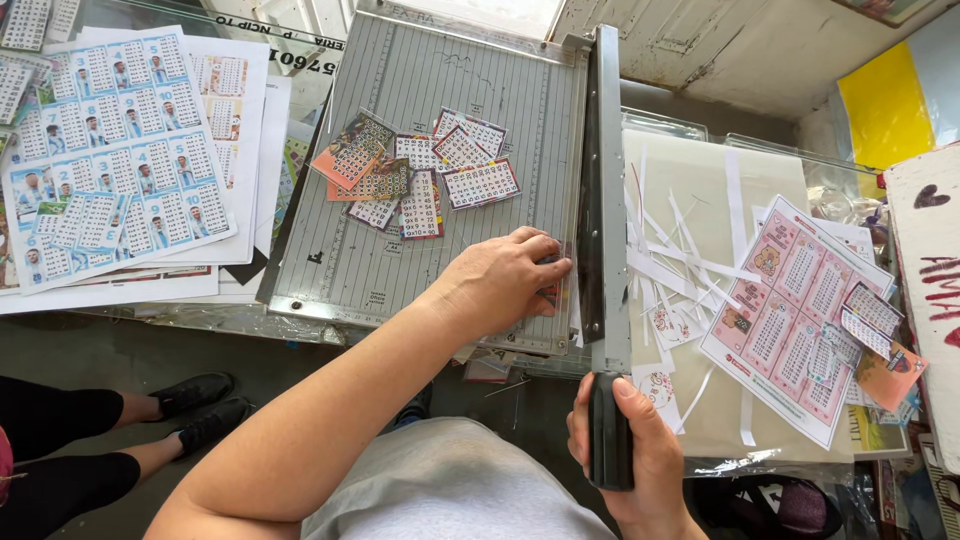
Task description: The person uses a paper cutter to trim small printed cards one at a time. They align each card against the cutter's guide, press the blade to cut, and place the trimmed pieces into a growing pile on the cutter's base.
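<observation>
A grey paper cutter (440, 180) with a ruled grid lies on the table. Its long blade arm (603, 190) is down along the right edge. My right hand (640, 455) grips the black handle (610, 430) at the arm's near end. My left hand (505, 280) presses flat on a small card at the cutter's right edge, beside the blade; the card is mostly hidden under the fingers. A loose pile of cut printed table cards (420, 175) sits on the cutter bed further back.
Uncut blue printed sheets (105, 150) lie at the left. A pink printed sheet (790, 310), white paper strips (670, 250) and several small cards lie right of the blade. Another person's legs and black shoes (195, 405) stand at lower left.
</observation>
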